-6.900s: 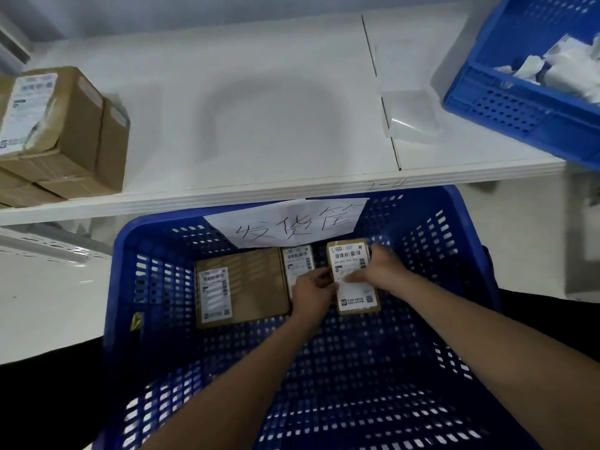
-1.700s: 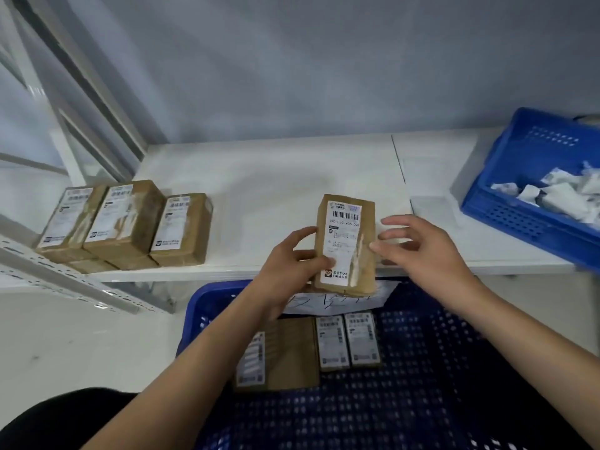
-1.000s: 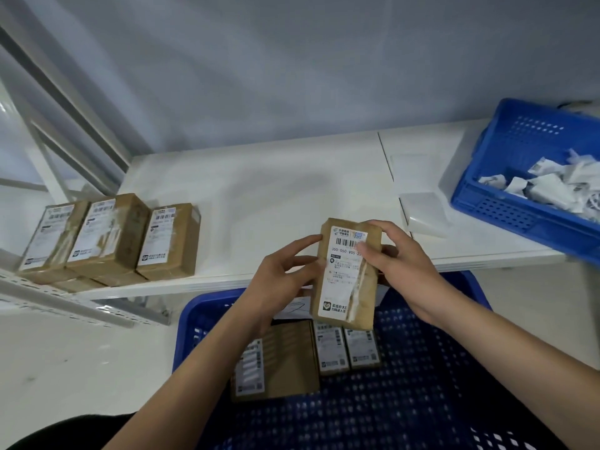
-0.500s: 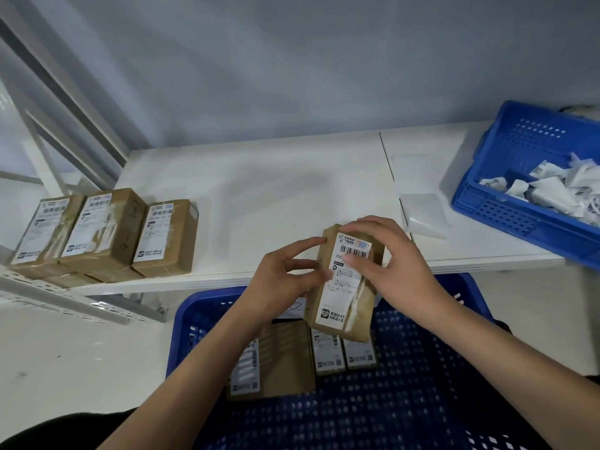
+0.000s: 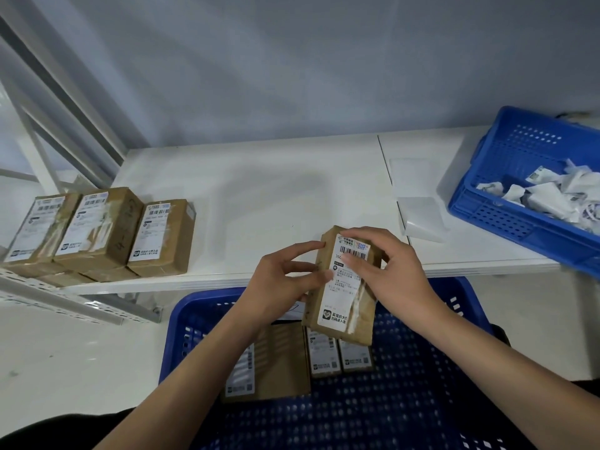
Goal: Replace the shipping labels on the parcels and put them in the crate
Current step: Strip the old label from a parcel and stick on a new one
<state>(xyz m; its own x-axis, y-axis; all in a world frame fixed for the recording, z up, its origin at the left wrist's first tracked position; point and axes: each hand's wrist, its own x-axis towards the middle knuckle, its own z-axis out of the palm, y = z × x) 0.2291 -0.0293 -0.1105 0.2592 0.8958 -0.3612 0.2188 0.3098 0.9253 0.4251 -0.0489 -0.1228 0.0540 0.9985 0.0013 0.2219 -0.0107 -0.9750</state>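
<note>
A brown cardboard parcel (image 5: pixel 344 297) with a white shipping label (image 5: pixel 341 287) is held upright over the blue crate (image 5: pixel 422 368). My left hand (image 5: pixel 285 280) grips its left edge, thumb on the label. My right hand (image 5: pixel 386 271) curls over the parcel's top right, fingertips on the upper part of the label. Inside the crate lie three labelled parcels (image 5: pixel 324 352) flat against the far wall, partly hidden by my left forearm.
Three more labelled parcels (image 5: pixel 100 232) stand at the left end of the white table (image 5: pixel 276 196). A sheet of backing paper (image 5: pixel 422 219) lies right of centre. A smaller blue bin (image 5: pixel 506 177) with crumpled old labels (image 5: pixel 558 196) sits at the far right.
The parcel has come down and tilted slightly over the crate. My right hand moved from beside it onto its top, with the fingers now on the label.
</note>
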